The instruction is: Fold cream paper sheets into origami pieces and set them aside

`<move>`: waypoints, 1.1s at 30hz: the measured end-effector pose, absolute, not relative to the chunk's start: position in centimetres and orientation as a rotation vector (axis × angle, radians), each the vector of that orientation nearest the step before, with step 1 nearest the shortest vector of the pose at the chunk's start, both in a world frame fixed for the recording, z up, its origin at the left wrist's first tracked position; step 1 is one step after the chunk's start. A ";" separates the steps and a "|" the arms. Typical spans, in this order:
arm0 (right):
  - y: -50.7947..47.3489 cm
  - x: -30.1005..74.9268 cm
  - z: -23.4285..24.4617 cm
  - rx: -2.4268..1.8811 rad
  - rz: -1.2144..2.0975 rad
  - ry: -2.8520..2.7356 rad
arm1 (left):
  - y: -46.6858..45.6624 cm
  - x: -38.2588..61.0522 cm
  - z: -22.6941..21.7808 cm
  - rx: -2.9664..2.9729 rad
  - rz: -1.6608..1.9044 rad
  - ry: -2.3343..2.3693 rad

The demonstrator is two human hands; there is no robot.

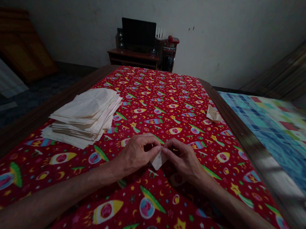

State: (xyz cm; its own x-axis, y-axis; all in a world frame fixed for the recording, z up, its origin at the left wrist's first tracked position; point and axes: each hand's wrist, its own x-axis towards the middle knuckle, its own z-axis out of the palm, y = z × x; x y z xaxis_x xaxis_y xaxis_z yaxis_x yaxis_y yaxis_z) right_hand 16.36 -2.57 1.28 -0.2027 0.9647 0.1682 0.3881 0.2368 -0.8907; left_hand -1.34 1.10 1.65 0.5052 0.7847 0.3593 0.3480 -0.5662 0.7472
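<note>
A small folded piece of white paper (158,161) is held between both hands above the red patterned cloth (155,129), one corner pointing down toward me. My left hand (140,149) pinches its upper left edge between thumb and fingers. From the other side my right hand (183,156) pinches the upper right edge, its fingertips almost meeting the left ones. Parts of the paper are hidden behind the fingers. To the left lies a thick, uneven stack of paper sheets (85,109). Off to the right on the cloth sits another folded paper piece (214,114).
The cloth covers a long surface with dark wooden edges (245,138). Beyond its far end stand a monitor (138,34) with speakers on a small desk (133,56). A wooden cabinet (21,42) is at the left, and a checkered bedspread (271,130) lies at the right.
</note>
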 end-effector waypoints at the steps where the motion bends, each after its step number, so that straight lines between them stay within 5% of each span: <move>1: -2.7 16.4 1.5 -1.256 0.958 -1.721 | 1.1 -1.4 1.7 2.139 0.933 0.915; 10: -3.0 16.9 1.1 -1.220 1.187 -1.515 | 1.0 -1.8 1.7 2.058 0.986 0.996; 25: -2.1 17.7 -0.5 -1.404 0.733 -1.611 | 2.1 -3.5 0.7 1.878 1.043 1.195; 33: -1.8 17.5 -0.2 -1.410 0.986 -1.438 | 2.8 -3.8 -0.2 1.809 0.961 1.173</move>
